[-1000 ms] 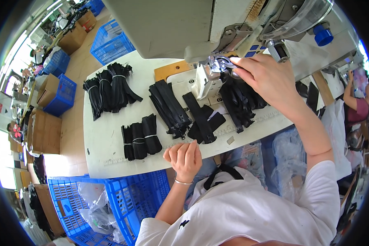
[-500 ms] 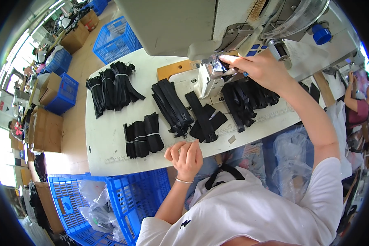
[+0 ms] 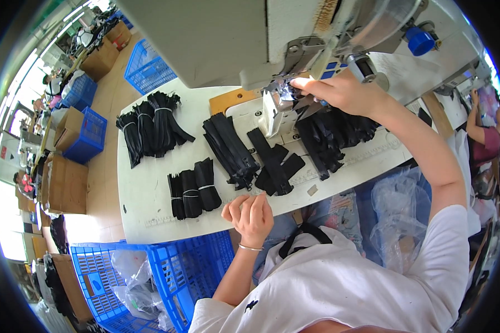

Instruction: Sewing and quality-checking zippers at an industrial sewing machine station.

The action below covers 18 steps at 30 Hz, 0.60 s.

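My right hand [image 3: 347, 95] reaches up to the shiny metal head parts [image 3: 283, 91] of a sewing machine [image 3: 205, 44]. Its fingers are closed there; what they grip is hidden. Beneath it lies a pile of black zippers [image 3: 333, 139]. My left hand [image 3: 251, 219] is curled into a loose fist by the table's front edge, its inside hidden. Just beyond it, two black zipper pieces [image 3: 273, 164] lie crossed, beside a bunch of black zippers [image 3: 230, 152]. Farther left are tied bundles of black zippers [image 3: 150, 125] and smaller tied black bundles [image 3: 191, 191].
The white table [image 3: 150, 222] has a ruler strip [image 3: 372, 145] along its front. A blue crate [image 3: 155, 250] holding clear plastic bags stands below its left edge. Another blue crate [image 3: 147, 66] and cardboard boxes [image 3: 66, 183] stand on the floor. A person [image 3: 486, 133] sits far right.
The view has shifted slightly, so the machine and table sit a little differently in the picture. Both hands keep their places and poses, and the zippers lie as before.
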### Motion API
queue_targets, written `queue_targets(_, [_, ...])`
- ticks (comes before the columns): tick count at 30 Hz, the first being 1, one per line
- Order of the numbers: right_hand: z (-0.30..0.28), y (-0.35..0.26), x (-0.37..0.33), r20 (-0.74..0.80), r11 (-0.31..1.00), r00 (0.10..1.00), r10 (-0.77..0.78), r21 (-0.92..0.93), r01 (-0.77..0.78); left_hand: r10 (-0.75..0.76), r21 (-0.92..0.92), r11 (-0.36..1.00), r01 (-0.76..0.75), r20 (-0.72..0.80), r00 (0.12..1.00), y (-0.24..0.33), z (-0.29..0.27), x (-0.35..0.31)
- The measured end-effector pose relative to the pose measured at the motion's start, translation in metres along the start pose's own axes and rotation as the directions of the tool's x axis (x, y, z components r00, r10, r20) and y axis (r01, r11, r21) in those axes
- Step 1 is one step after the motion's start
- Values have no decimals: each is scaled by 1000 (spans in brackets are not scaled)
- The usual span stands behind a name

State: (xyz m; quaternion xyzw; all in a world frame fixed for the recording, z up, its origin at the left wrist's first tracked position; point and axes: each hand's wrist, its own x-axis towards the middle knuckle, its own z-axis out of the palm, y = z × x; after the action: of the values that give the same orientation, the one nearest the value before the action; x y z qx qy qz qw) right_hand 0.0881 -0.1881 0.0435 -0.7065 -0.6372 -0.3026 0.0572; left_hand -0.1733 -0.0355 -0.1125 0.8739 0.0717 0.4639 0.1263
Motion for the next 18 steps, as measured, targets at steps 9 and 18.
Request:
queue_targets(9, [-12,-59,-17,-45,631,840,541,681,-370,-76,-265,960,85,45,996,44,-9,71])
queue_targets(18, [-43,-113,-86,572,14,591,570,712,-702,266,-529,847,-59,325,907,79,2,84])
